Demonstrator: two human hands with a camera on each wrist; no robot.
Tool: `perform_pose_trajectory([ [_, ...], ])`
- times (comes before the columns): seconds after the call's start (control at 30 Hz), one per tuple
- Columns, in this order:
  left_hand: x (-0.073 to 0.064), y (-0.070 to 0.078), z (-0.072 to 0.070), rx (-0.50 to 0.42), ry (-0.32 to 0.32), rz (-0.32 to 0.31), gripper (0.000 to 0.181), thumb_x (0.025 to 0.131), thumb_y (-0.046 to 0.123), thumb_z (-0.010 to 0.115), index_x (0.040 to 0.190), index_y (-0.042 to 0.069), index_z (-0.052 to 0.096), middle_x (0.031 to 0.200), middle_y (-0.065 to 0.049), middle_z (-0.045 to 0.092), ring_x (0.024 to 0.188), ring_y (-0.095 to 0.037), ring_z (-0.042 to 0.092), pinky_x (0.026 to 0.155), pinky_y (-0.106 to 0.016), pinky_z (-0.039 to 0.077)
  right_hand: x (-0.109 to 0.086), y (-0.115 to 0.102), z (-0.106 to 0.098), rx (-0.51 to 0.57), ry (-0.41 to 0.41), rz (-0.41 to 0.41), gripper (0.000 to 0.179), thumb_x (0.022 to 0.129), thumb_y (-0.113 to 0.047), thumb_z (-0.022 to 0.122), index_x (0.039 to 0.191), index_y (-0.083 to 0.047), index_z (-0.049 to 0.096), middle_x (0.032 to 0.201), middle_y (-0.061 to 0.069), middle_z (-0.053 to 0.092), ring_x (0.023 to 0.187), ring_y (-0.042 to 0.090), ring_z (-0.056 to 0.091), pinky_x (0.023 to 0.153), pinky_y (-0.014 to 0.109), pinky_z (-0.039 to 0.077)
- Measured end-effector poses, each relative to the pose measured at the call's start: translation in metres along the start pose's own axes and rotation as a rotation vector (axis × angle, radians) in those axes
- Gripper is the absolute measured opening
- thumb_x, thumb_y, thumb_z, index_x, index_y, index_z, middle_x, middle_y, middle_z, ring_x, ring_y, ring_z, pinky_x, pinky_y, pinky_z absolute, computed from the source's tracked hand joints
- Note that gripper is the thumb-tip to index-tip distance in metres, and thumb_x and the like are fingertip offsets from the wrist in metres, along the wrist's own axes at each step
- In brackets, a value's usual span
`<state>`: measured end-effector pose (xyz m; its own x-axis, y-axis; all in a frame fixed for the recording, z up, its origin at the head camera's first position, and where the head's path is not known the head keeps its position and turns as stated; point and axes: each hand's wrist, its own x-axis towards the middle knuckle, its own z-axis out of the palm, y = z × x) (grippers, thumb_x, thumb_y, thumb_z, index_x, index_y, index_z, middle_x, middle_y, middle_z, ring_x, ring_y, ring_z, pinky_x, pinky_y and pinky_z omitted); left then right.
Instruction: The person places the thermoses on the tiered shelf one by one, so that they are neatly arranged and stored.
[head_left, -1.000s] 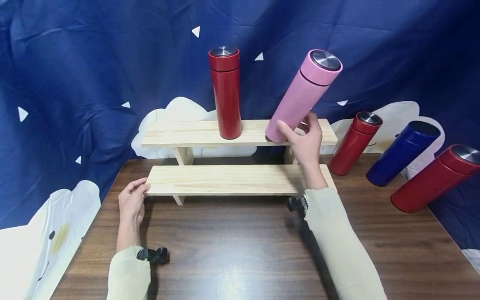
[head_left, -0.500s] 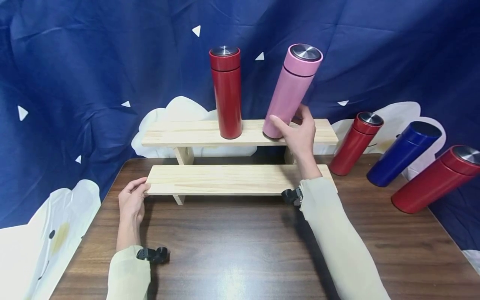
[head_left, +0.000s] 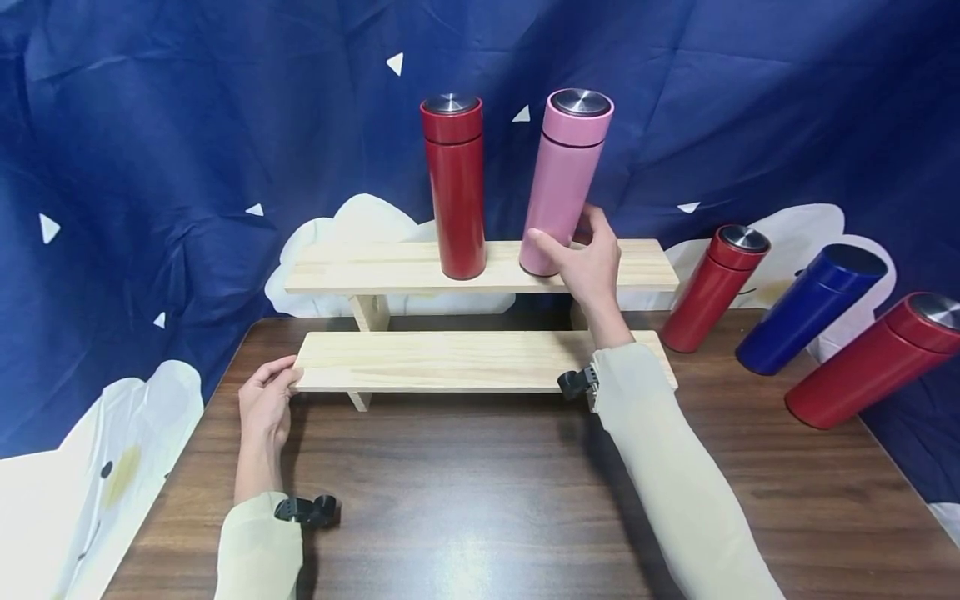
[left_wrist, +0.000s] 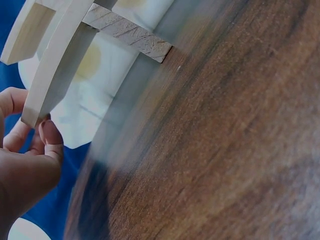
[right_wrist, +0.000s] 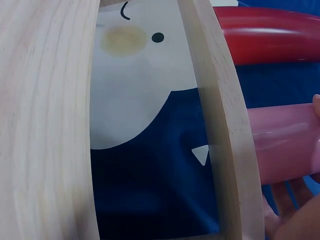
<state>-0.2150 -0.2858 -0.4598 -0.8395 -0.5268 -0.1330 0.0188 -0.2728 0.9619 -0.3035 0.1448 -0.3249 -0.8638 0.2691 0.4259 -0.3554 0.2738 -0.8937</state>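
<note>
My right hand [head_left: 594, 262] grips the lower part of a pink thermos bottle [head_left: 566, 183], which stands nearly upright on the upper board of a two-tier wooden shelf [head_left: 360, 271]. To its left on the same board stands a red thermos bottle [head_left: 456, 192], with a gap between the two. With thumb and fingers, my left hand [head_left: 266, 404] pinches the left end of the lower board [head_left: 450, 362]. The left wrist view shows the fingers [left_wrist: 50, 135] at the board's corner. In the right wrist view, the pink bottle [right_wrist: 285, 142] is partly cut off by the frame edge.
Right of the shelf, a small red bottle [head_left: 712, 287], a blue bottle [head_left: 810, 308] and a larger red bottle [head_left: 873, 358] stand on the brown wooden table [head_left: 450, 492]. A dark blue cloth [head_left: 187, 125] with white shapes hangs behind.
My right hand has shifted left along the upper board with the pink bottle, which has gone from a clear rightward tilt to nearly upright. The left hand keeps its place.
</note>
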Motion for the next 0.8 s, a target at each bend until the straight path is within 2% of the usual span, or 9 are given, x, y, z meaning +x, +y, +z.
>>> perform_pose_trajectory([
  [0.17,-0.0008,-0.0019,-0.0014,-0.01,0.002,-0.008,0.024,0.086,-0.014,0.064,0.095,0.004,0.077,0.085,-0.001,0.07,0.067,-0.011,0.06,0.057,-0.017,0.048,0.0024,0.0015,0.0026,-0.007,-0.002,-0.006,0.071,0.074,-0.039,0.089,0.134,-0.012,0.06,0.121,0.01,0.066,0.108,0.021,0.061,0.095,0.034,0.05],
  [0.4,0.0016,-0.0023,-0.0015,-0.017,0.005,-0.005,0.024,0.085,-0.015,0.064,0.096,0.003,0.076,0.086,-0.002,0.07,0.066,-0.01,0.06,0.057,-0.017,0.047,0.0057,0.0034,0.0051,-0.041,0.003,-0.02,0.071,0.074,-0.039,0.089,0.134,-0.012,0.061,0.12,0.009,0.067,0.103,0.018,0.063,0.091,0.028,0.05],
  [0.8,0.0012,-0.0013,-0.0002,-0.009,0.004,0.002,0.025,0.085,-0.016,0.063,0.098,0.002,0.076,0.086,-0.002,0.069,0.067,-0.011,0.06,0.057,-0.017,0.048,0.0071,0.0032,0.0072,-0.044,0.0,-0.008,0.073,0.074,-0.039,0.088,0.135,-0.012,0.06,0.122,0.01,0.067,0.105,0.019,0.063,0.092,0.029,0.05],
])
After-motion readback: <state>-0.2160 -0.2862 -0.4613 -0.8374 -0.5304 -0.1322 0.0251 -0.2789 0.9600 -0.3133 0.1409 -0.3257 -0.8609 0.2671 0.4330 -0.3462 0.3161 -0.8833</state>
